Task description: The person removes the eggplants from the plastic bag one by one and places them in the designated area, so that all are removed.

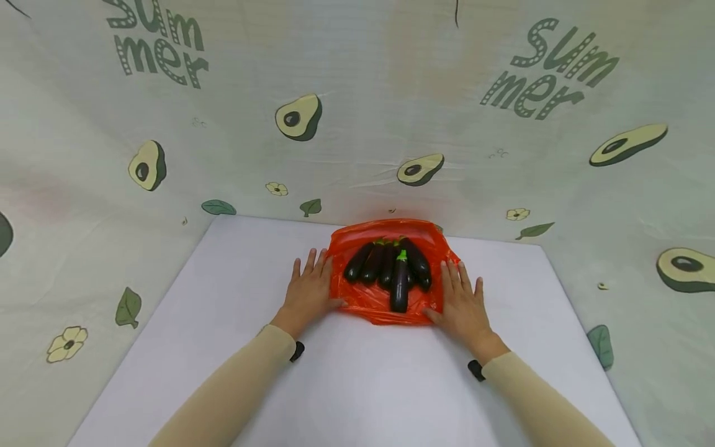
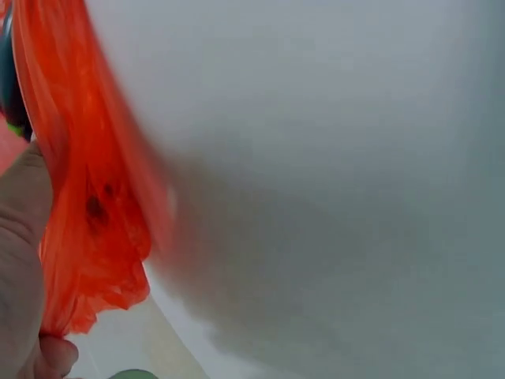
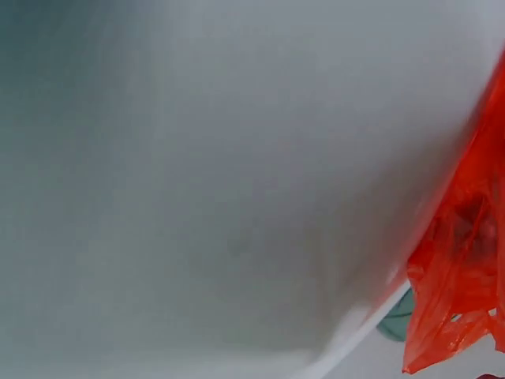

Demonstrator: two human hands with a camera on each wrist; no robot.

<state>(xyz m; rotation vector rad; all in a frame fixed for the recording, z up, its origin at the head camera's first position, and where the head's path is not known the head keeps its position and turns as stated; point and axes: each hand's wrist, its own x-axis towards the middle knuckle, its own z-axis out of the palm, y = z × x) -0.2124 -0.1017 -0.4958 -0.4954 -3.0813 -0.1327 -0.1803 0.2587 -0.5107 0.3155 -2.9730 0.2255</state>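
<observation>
The left grip (image 1: pixel 308 288), fingers extended and spread, touches the left side of the red bag (image 1: pixel 363 303); the right grip (image 1: pixel 465 304), likewise outstretched, touches the bag's right side, neither curled round anything. Inside the bag, dark eggplants (image 1: pixel 389 267) lie bunched, one nearest its front edge. Beneath the bag is the white bench (image 1: pixel 357 379); behind it, avocado-printed cloth (image 1: pixel 357 74).

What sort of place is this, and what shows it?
Probably a staged recording corner: a white tabletop, an avocado-print sheet hung behind it, and eggplants in a red plastic bag.
</observation>
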